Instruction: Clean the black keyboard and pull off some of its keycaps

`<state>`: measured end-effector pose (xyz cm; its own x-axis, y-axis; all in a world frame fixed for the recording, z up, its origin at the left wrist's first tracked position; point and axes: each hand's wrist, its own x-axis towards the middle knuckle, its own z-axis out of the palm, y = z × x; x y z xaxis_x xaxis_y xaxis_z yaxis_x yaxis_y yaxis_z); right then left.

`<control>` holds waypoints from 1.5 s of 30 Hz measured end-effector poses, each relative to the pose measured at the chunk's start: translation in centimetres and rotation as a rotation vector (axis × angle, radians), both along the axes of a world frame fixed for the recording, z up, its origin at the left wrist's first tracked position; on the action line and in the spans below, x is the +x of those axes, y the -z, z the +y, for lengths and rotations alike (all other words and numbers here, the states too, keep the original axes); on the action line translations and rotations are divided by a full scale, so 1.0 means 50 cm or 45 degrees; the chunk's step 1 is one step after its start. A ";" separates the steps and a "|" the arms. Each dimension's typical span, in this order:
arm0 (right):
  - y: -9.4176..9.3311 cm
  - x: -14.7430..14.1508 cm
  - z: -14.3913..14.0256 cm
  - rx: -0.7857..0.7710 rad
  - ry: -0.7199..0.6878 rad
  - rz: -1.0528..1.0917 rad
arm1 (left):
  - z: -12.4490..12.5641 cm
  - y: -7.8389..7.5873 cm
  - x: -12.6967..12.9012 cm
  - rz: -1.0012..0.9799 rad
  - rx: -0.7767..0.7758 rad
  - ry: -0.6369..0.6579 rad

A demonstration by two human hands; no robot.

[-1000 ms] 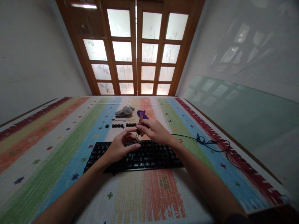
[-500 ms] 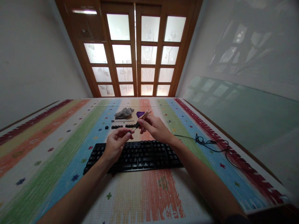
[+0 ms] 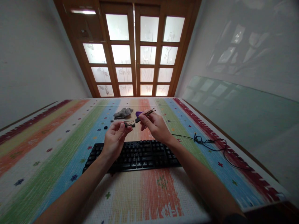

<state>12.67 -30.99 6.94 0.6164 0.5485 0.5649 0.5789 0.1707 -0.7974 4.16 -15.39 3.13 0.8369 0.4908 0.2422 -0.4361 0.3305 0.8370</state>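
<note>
We see a striped mat (image 3: 149,193) in green, blue, orange and red, dotted with small crosses, carrying everything. On it lies a black keyboard (image 3: 137,155), its cable (image 3: 207,143) trailing off in loops to the right. Farther off rest a crumpled grey cloth (image 3: 123,112), a purple piece (image 3: 138,113) just beside it, and a few loose black keycaps (image 3: 106,127).

The small dark piece pinched in the left hand (image 3: 114,140) is too tiny to identify. The thin tool (image 3: 144,115) in the right hand (image 3: 155,127) is partly covered by its fingers (image 3: 146,119), and its tip is too fine to make out. The purple object (image 3: 138,114) sits mostly hidden behind the tool. Both forearms run off the bottom edge. The keyboard (image 3: 137,155) has its left end masked by the left wrist.
</note>
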 end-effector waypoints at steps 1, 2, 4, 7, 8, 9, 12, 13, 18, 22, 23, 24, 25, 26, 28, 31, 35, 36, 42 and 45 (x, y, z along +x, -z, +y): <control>-0.001 0.001 -0.001 0.006 0.006 0.004 | -0.001 0.000 0.002 -0.002 0.019 0.006; -0.002 0.003 -0.002 0.010 0.013 0.004 | -0.001 0.001 0.004 0.004 0.051 0.015; -0.005 0.006 -0.005 0.011 0.027 -0.001 | -0.002 0.001 0.009 0.032 0.132 0.026; -0.008 0.008 -0.008 0.025 0.075 -0.015 | 0.003 -0.001 0.022 0.025 0.192 -0.065; -0.009 0.008 -0.009 0.030 0.098 -0.024 | 0.007 -0.003 0.030 0.002 0.187 -0.118; -0.010 0.007 -0.009 0.037 0.125 -0.033 | 0.012 -0.007 0.038 -0.026 0.176 -0.165; -0.012 0.003 -0.010 0.026 0.213 -0.057 | 0.031 -0.021 0.065 -0.090 0.146 -0.203; -0.014 0.003 -0.011 0.016 0.239 -0.061 | 0.037 -0.025 0.074 -0.093 0.161 -0.200; -0.022 0.013 -0.019 0.022 0.277 -0.047 | 0.059 -0.020 0.105 -0.016 0.733 -0.176; -0.027 0.024 -0.028 0.069 0.283 -0.015 | 0.063 0.017 0.136 0.045 1.325 -0.058; -0.028 0.026 -0.030 0.071 0.290 -0.018 | 0.062 0.028 0.146 0.033 1.444 -0.008; -0.030 0.027 -0.033 0.071 0.297 -0.022 | 0.061 0.039 0.157 0.019 1.548 0.064; -0.032 0.028 -0.036 0.070 0.305 -0.025 | 0.059 0.050 0.167 0.010 1.623 0.122; -0.034 0.028 -0.038 0.069 0.313 -0.026 | 0.057 0.060 0.178 0.012 1.682 0.180; -0.039 0.029 -0.044 0.063 0.319 -0.020 | 0.053 0.077 0.195 0.038 1.777 0.255; -0.045 0.027 -0.050 0.073 0.300 -0.006 | 0.051 0.096 0.210 0.128 1.901 0.351; -0.052 0.026 -0.055 0.073 0.291 -0.010 | 0.060 0.110 0.212 0.181 1.963 0.391; -0.054 0.025 -0.055 0.068 0.294 -0.010 | 0.064 0.111 0.211 0.186 1.973 0.392; -0.058 0.025 -0.058 0.077 0.287 -0.001 | 0.081 0.107 0.212 0.197 2.018 0.400; -0.058 0.026 -0.061 0.062 0.285 0.005 | 0.082 0.101 0.217 0.180 2.034 0.407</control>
<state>13.99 -34.03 9.84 0.7218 0.3696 0.5852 0.6039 0.0767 -0.7934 15.00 -11.30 -1.93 0.9078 -0.3561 0.2216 -0.4185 -0.8038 0.4228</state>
